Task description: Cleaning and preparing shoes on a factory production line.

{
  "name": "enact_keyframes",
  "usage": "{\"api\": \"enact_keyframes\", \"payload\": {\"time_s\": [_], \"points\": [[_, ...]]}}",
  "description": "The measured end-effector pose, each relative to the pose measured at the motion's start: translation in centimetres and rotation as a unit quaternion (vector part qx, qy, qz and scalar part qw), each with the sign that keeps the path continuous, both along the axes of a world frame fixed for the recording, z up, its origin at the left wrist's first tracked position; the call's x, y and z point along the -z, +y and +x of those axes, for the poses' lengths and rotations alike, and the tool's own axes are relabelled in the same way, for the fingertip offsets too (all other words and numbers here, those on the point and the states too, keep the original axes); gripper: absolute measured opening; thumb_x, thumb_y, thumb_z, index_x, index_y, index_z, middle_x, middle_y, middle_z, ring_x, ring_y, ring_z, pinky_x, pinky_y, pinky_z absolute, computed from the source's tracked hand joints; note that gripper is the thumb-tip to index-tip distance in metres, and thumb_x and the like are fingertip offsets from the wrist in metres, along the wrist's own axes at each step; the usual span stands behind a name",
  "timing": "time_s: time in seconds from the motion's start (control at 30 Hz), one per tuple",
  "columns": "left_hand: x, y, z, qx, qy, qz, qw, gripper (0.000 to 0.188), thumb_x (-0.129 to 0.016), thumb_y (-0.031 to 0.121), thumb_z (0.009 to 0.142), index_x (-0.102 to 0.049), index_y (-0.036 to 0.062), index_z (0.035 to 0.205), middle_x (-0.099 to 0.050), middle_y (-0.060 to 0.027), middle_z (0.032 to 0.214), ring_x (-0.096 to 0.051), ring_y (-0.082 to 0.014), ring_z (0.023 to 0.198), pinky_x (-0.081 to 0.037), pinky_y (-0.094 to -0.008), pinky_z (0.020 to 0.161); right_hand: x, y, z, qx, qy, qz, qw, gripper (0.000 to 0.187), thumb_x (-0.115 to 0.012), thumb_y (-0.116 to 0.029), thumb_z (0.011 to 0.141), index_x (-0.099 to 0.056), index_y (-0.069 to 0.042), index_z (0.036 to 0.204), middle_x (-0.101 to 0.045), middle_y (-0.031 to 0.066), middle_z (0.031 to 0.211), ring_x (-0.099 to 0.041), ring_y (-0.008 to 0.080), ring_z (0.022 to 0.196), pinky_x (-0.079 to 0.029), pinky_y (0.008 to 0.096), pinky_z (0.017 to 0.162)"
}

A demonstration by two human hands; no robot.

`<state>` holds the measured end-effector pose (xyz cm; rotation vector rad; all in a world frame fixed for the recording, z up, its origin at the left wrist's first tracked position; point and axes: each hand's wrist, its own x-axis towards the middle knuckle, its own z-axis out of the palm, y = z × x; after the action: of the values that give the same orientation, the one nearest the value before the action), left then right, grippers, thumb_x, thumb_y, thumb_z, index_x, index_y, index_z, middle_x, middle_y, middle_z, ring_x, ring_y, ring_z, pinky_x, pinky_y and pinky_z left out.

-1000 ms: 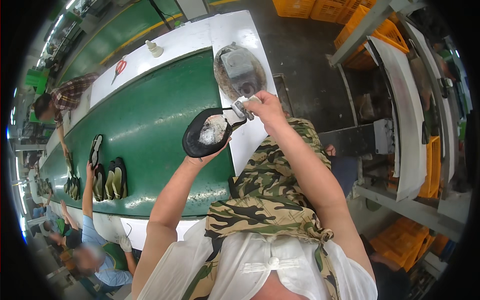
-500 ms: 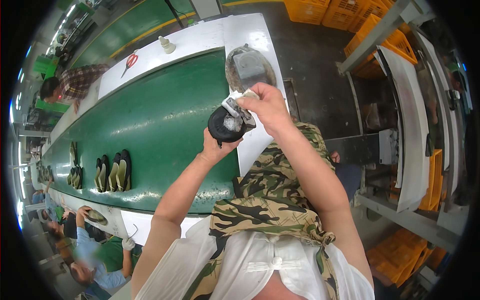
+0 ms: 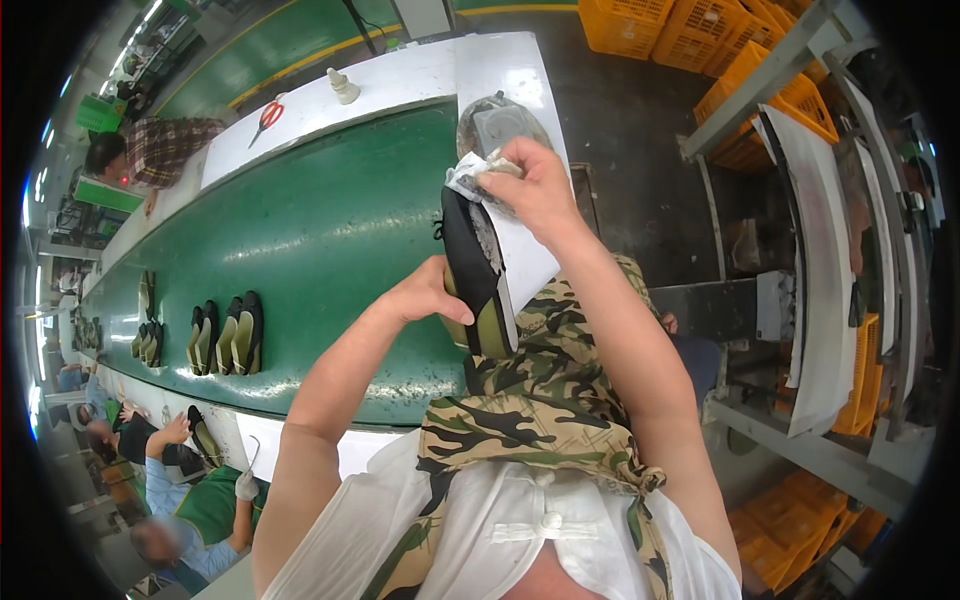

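Note:
My left hand (image 3: pixel 432 293) grips a black and olive-green shoe (image 3: pixel 464 250), which is held above the near right end of the green belt. The thumb lies along its side, and the other fingers are hidden behind it. A pale edge strip and greyish material inside the shoe opening are visible. At the shoe's far end, my right hand (image 3: pixel 537 190) pinches a crumpled white cloth (image 3: pixel 466 175) with dark smudges. Just beyond that hand, a stained oval tray (image 3: pixel 466 130) on the white tabletop carries a greyish translucent container (image 3: pixel 503 128).
Several similar shoes (image 3: pixel 240 335) stand on the green belt (image 3: pixel 340 240) to the left. Red-handled scissors (image 3: pixel 268 120) and a cream-coloured bottle (image 3: pixel 343 88) lie along the far white ledge. A co-worker (image 3: pixel 200 510) works at lower left. Orange crates (image 3: pixel 625 25) and a metal rack stand at right.
The shoe has turned from end-on to lengthwise, now showing its side and opening. My left hand has shifted slightly with it, while the right still pinches the cloth, slightly farther away.

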<state>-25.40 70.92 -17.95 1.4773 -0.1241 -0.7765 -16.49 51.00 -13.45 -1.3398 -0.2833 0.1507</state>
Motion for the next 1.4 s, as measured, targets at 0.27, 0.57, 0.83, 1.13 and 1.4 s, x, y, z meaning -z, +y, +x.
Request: {"api": "enact_keyframes", "payload": {"time_s": [0.27,0.57,0.83,1.13,1.4], "points": [[-1.2,-0.4,0.2,-0.025,0.082,-0.138,0.987,0.079,-0.077,0.016,0.052,-0.052,-0.0049,0.124,-0.063,-0.0134,0.113,-0.062,-0.0249,0.103,-0.046,-0.0336,0.094,1.9,-1.9,-0.5,-0.100,-0.024,0.007,0.995,0.015,-0.068,-0.003,0.079,-0.053,-0.006,0.079,-0.055,-0.0028,0.075,-0.051,0.0050,0.071,-0.042,0.0227,0.063],[-1.5,-2.9,1.7,-0.071,0.135,-0.181,0.971,0.073,-0.069,0.015,0.060,-0.048,-0.0049,0.126,-0.062,-0.0161,0.114,-0.062,-0.0282,0.103,-0.048,-0.0387,0.095,3.5,-6.8,-3.8,-0.178,0.050,0.062,0.981,0.016,-0.068,-0.005,0.078,-0.052,-0.006,0.079,-0.061,0.0022,0.088,-0.055,0.0089,0.084,-0.045,0.0257,0.074],[-1.4,-7.1,5.3,-0.105,0.121,-0.208,0.965,0.064,-0.068,0.011,0.065,-0.048,-0.0053,0.124,-0.061,-0.0169,0.114,-0.062,-0.0305,0.103,-0.048,-0.0411,0.095,2.8,-14.3,-5.7,-0.132,-0.003,0.049,0.990,0.016,-0.068,-0.008,0.076,-0.052,-0.004,0.075,-0.057,-0.0009,0.079,-0.052,0.0066,0.075,-0.040,0.0242,0.067],[-1.5,-14.9,10.9,-0.083,0.121,-0.189,0.971,0.058,-0.067,0.007,0.067,-0.053,-0.0076,0.121,-0.062,-0.0182,0.116,-0.061,-0.0343,0.106,-0.046,-0.0453,0.099,4.1,-24.8,-8.6,0.056,-0.116,0.031,0.991,0.017,-0.067,-0.001,0.074,-0.050,-0.004,0.074,-0.062,0.0064,0.092,-0.055,0.0114,0.086,-0.043,0.0268,0.076],[-8.2,-25.2,13.1,0.033,0.049,-0.159,0.985,0.064,-0.072,0.016,0.066,-0.052,-0.0033,0.124,-0.062,-0.0161,0.117,-0.059,-0.0329,0.109,-0.045,-0.0423,0.100,11.5,-31.8,-13.5,0.383,0.018,0.019,0.923,0.017,-0.070,-0.008,0.073,-0.054,-0.003,0.076,-0.053,0.0003,0.069,-0.049,0.0081,0.069,-0.040,0.0268,0.062]]}}
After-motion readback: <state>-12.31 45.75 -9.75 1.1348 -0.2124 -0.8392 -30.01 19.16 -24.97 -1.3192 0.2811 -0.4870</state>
